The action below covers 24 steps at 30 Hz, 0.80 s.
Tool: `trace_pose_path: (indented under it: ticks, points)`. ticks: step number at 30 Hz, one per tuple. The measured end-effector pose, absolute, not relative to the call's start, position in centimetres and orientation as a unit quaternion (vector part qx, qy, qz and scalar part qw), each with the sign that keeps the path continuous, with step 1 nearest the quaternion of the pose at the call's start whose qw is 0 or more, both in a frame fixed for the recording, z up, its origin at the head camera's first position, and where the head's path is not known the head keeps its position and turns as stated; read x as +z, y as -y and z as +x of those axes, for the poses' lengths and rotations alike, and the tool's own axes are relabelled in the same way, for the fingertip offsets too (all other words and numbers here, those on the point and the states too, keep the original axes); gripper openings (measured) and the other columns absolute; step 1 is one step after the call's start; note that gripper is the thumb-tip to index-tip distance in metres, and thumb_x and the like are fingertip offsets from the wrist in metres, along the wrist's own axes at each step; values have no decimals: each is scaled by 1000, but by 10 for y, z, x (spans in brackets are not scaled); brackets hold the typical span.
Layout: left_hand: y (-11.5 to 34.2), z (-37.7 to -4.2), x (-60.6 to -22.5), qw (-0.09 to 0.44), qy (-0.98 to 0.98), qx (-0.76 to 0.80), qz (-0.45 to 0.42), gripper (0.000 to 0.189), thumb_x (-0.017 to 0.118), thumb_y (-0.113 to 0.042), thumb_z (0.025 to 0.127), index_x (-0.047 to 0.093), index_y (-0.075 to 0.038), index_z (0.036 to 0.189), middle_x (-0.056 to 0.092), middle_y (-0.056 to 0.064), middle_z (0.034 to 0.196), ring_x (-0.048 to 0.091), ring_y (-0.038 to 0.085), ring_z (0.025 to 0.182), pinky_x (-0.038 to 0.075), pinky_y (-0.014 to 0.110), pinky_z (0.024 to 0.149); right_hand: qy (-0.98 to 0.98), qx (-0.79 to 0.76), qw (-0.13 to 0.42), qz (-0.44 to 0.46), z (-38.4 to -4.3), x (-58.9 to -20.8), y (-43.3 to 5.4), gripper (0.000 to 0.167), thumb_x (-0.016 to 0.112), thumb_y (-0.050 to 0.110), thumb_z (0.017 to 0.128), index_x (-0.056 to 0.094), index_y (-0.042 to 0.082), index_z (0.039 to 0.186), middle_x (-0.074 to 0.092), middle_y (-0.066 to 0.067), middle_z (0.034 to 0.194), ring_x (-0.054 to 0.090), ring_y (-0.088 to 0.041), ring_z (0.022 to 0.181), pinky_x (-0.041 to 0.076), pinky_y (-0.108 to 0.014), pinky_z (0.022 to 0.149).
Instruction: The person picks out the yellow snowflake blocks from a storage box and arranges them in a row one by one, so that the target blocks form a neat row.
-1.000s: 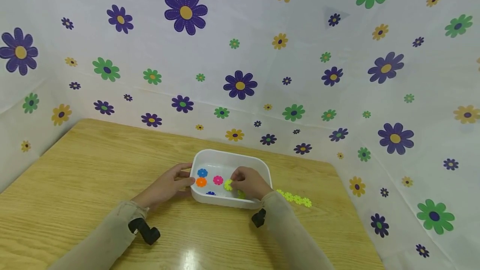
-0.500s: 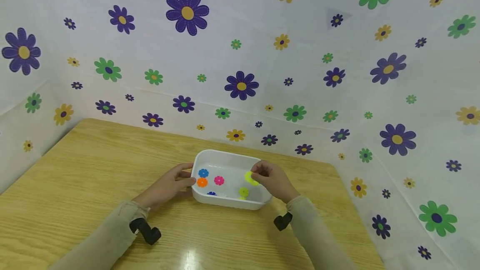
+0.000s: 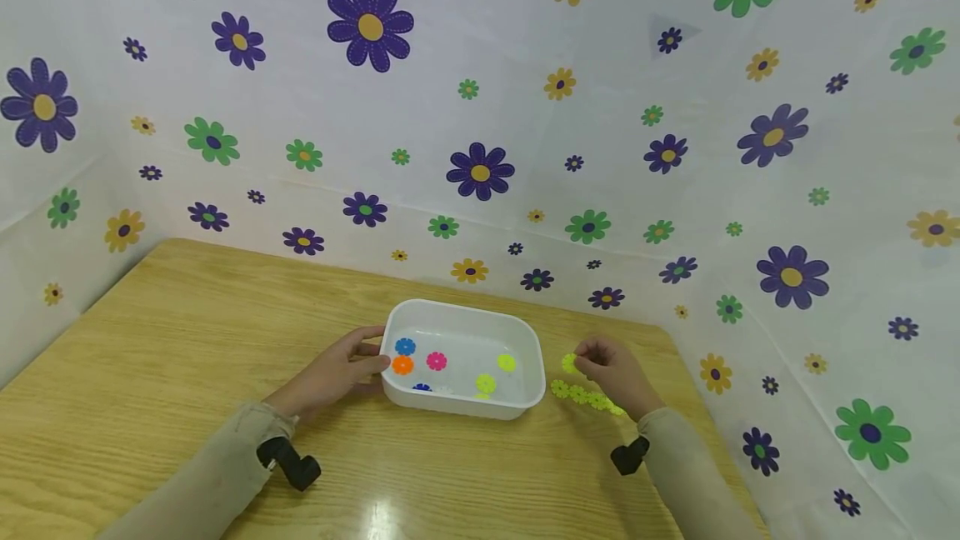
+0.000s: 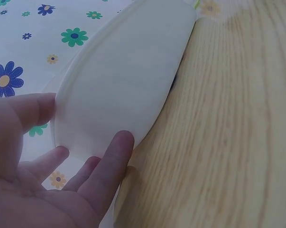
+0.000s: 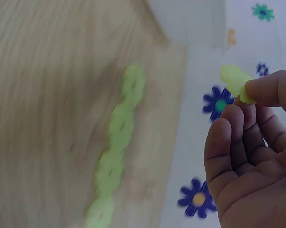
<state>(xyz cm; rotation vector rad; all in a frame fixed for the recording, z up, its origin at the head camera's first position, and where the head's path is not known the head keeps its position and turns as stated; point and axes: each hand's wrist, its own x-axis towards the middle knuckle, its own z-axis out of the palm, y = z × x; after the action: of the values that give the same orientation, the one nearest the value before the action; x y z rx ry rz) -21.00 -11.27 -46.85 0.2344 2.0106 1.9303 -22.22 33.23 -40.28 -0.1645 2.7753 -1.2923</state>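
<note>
My right hand (image 3: 615, 373) is raised just above the right part of a wood-grain table (image 3: 225, 315), its thumb and fingertips closed in a pinch on one yellow flower piece (image 3: 570, 363). That piece is held clear of the tabletop, just right of a white tray (image 3: 457, 405). In the right wrist view, my other fingers curl loosely below the pinch. Directly nearer me lies a chain of yellow pieces (image 3: 577, 394), flat on the table, running from beside the tray toward the near right; my hand partly covers its right end in the head view. My left hand (image 3: 341, 372) holds the tray's left end, thumb at the rim and fingers spread against the outer wall, only slightly bent. Inside the tray, at the left, a blue piece (image 3: 405, 346) sits just beyond an orange piece (image 3: 402, 365), with a pink piece (image 3: 437, 361) to their right. A dark blue piece (image 3: 422, 387) is partly hidden by the near wall. Loose yellow pieces (image 3: 486, 383) lie toward the right. Behind the table hangs a white sheet (image 3: 420, 107) printed with purple, green and yellow flowers.
</note>
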Motion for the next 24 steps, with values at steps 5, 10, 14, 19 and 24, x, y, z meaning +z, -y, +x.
trace_pose_path:
  ticks: [5, 10, 14, 19, 24]
  points:
    - [112, -210, -470, 172, -709, 679, 81, 65, 64, -22, 104, 34, -11, 160, 50, 24, 139, 65, 30, 111, 61, 46, 94, -916, -400, 36, -16, -217, -411, -366, 17, 65, 15, 102, 65, 1, 112, 67, -9, 102, 60, -23, 89, 56, -34, 76]
    - [113, -210, -471, 172, -709, 679, 83, 65, 65, -23, 104, 33, -11, 160, 50, 24, 139, 65, 30, 112, 61, 46, 94, -922, -386, 30, 5, -209, -417, -391, 21, 66, 15, 102, 66, -2, 114, 70, -12, 107, 62, -24, 94, 57, -33, 78]
    - [113, -210, -473, 171, -706, 682, 81, 64, 65, -23, 104, 35, -12, 160, 50, 24, 138, 65, 30, 113, 61, 45, 94, -931, -363, 27, 21, -204, -422, -409, 23, 65, 17, 103, 66, -3, 115, 69, -12, 108, 63, -22, 93, 57, -32, 76]
    - [114, -210, -473, 171, -706, 682, 85, 64, 65, -23, 104, 35, -12, 159, 51, 24, 138, 65, 31, 113, 61, 44, 94, -936, -345, 41, 47, -201, -428, -428, 24, 62, 18, 104, 65, -4, 114, 68, -12, 107, 61, -20, 92, 55, -30, 75]
    - [114, -209, -473, 169, -708, 680, 92, 66, 65, -25, 104, 35, -11, 160, 51, 25, 138, 65, 30, 113, 61, 46, 95, -932, -348, 64, 76, -200, -435, -441, 23, 62, 16, 103, 66, -5, 112, 68, -11, 102, 61, -20, 89, 55, -29, 73]
